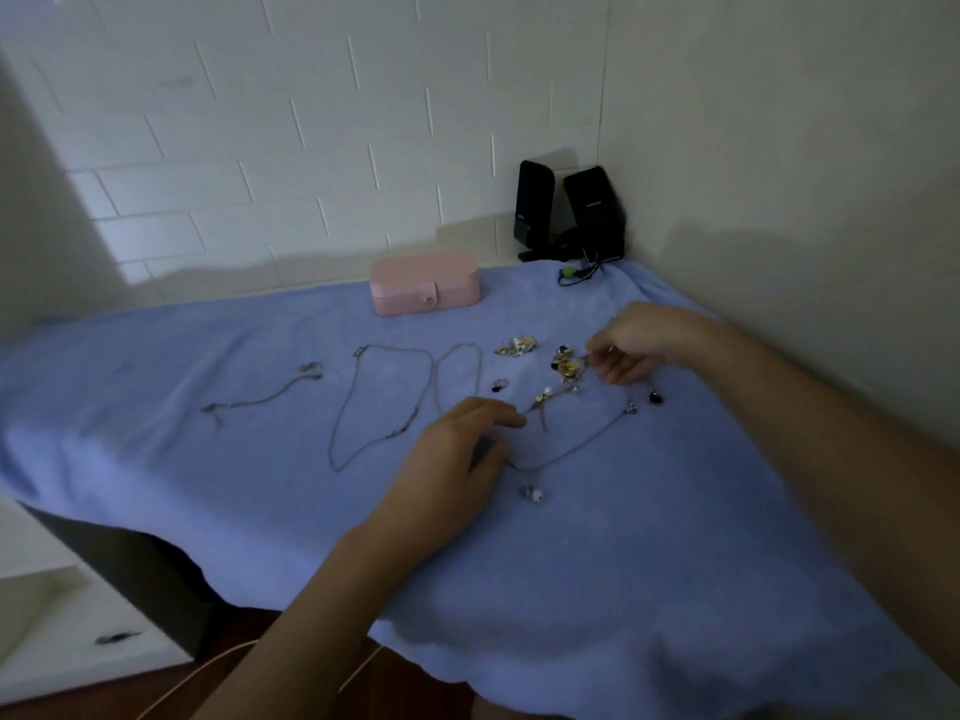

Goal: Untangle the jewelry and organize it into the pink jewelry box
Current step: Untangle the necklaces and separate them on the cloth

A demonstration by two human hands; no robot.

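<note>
Early days: the pink jewelry box (pixel 423 283) sits closed at the back of the desk, while a bracelet (pixel 260 402) and long chains (pixel 395 433) lie separated on the blue towel (pixel 623 537). The right hand (pixel 641 345) has its grip pinched on the knotted gold cluster (pixel 566 367); the left hand (pixel 452 449) rests loose-fingered beside a thin chain (pixel 571 449). Black speakers (pixel 535 210) fill the far corner, out of the way.

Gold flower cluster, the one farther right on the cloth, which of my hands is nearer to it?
Right. The right hand pinches the right edge of the gold flower cluster; the left hand rests on the blue cloth below and left of it, apart.
</note>
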